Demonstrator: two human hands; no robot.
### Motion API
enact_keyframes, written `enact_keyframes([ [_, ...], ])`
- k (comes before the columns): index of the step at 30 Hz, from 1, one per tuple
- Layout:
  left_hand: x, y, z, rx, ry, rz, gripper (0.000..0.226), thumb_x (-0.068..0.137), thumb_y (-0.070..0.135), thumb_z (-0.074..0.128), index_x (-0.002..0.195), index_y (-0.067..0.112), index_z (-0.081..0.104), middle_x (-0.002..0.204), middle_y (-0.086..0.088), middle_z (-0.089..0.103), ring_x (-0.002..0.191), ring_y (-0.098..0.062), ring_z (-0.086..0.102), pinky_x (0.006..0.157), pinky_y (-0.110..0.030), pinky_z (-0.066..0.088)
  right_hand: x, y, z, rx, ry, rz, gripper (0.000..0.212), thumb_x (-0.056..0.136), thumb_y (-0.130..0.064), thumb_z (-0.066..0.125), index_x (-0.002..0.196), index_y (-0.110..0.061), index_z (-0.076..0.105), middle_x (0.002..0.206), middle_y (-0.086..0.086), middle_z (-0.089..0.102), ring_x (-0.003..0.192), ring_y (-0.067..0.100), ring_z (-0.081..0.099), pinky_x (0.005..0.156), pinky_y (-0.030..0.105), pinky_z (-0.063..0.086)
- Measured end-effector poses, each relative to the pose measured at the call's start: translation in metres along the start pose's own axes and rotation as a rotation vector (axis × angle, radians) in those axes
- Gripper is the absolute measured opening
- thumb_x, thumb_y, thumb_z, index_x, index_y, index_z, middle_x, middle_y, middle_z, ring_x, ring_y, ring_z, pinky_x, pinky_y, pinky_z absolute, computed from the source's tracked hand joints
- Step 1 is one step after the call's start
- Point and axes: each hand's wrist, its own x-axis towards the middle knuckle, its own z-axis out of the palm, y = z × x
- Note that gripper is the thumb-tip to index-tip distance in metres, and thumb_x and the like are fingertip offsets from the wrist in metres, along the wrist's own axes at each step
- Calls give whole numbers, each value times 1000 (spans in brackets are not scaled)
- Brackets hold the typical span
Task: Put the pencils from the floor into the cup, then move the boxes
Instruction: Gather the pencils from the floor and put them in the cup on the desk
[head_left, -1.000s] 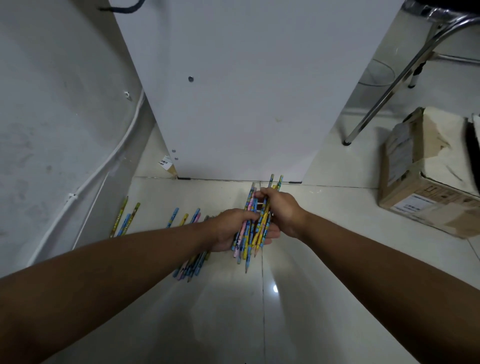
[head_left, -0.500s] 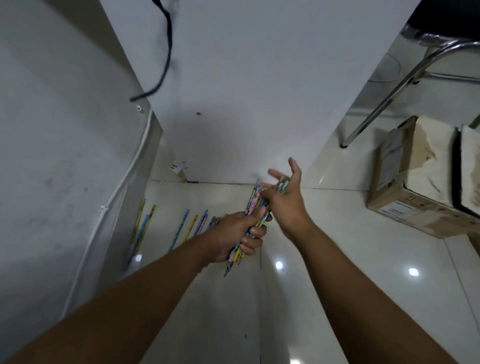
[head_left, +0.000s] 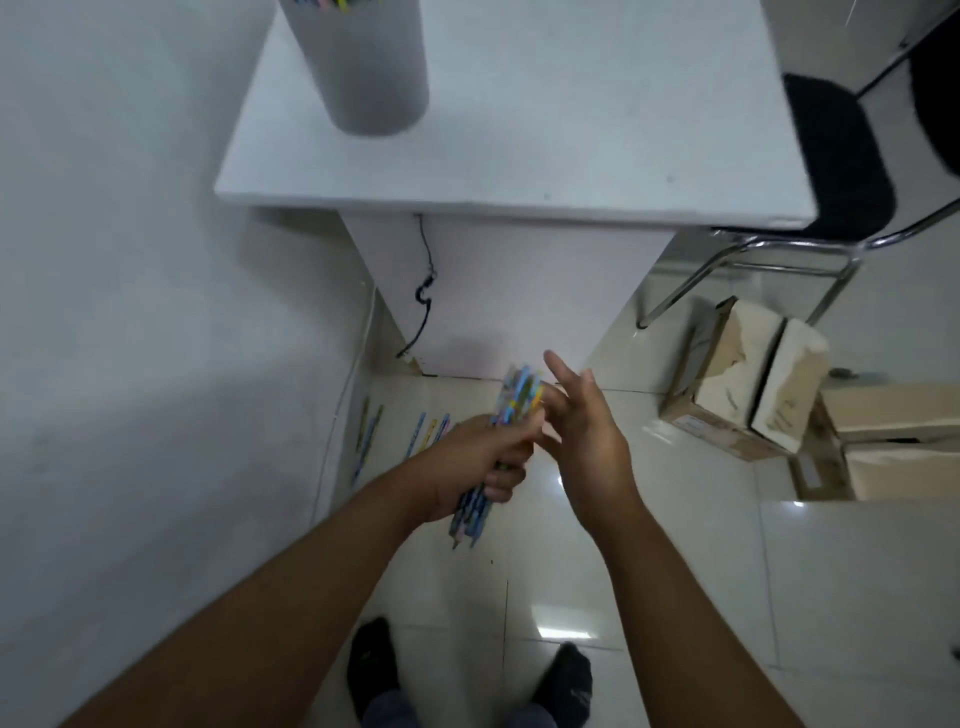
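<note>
While blurred, left hand grips pencils; box label unreadable.

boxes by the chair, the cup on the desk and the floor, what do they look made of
Boxes: brown corrugated cardboard, matte, with torn, creased flaps and a printed label.
Cup: smooth, plain grey with a dull sheen, likely plastic, though coated metal is possible.
Floor: glossy pale tile, probably ceramic; grout lines and sharp reflections of the lights show it.

No legible text. Cardboard box carries a pale label, print too small and blurred to read. Pencil bundle pattern blurred, no lettering resolvable
</note>
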Motion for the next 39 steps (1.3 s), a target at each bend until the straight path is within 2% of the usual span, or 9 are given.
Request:
enact_keyframes([
  [3,-44,55,48,-274,95,181,32,100,49,60,84,23,52,62,6,27,44,-6,26,40,-19,28,-65,-28,11,189,102,56,54,111,-52,33,145,-23,63,136,3,73,134,25,62,113,52,46],
  [9,-125,129,134,-523,223,457,37,99,54,58,81,22,50,63,4,26,47,-7,27,44,-21,33,-168,-102,68,464,203,85,55,110,-49,37,133,-9,68,130,10,75,126,25,65,111,46,44],
  [14,-170,143,196,-579,399,594,46,97,53,61,64,23,49,53,2,29,42,-11,34,48,-27,33,-193,-167,108,674,183,53,41,108,-39,47,82,-9,59,83,15,56,98,33,58,107,46,43],
  [18,-206,162,208,-203,619,558,42,103,45,58,75,13,59,64,-6,61,59,-19,64,61,-28,50,-207,-208,112,587,192,63,37,109,-36,46,99,-8,67,101,19,74,97,34,71,94,42,55],
  [21,-223,177,191,76,741,486,33,99,46,62,85,17,67,69,11,71,66,1,69,66,-22,49,-205,-226,115,498,183,91,30,107,-32,48,108,-9,67,119,22,77,111,38,73,91,41,57],
  [26,-223,207,154,185,711,404,30,95,46,65,73,27,67,66,9,69,69,-14,68,67,-31,53,-179,-238,140,259,200,164,25,104,-27,52,93,-12,69,89,10,79,80,28,74,87,48,61],
  [29,-218,227,131,240,684,441,32,93,41,69,66,25,66,60,5,64,53,-14,58,58,-29,48,-157,-240,155,54,194,250,26,102,-32,52,93,-18,71,85,10,73,60,22,62,56,33,55],
  [34,-207,261,82,294,604,440,26,90,36,76,82,11,73,70,-9,71,59,-17,60,59,-30,55,-123,-251,182,24,197,261,22,105,-25,53,88,-12,57,77,11,58,43,16,40,37,22,28],
  [39,-200,292,41,219,433,374,25,90,30,81,102,9,77,92,-18,79,76,-19,72,73,-31,62,-87,-260,205,1,249,217,26,104,-24,60,83,-9,55,67,7,51,42,15,35,37,23,22],
])
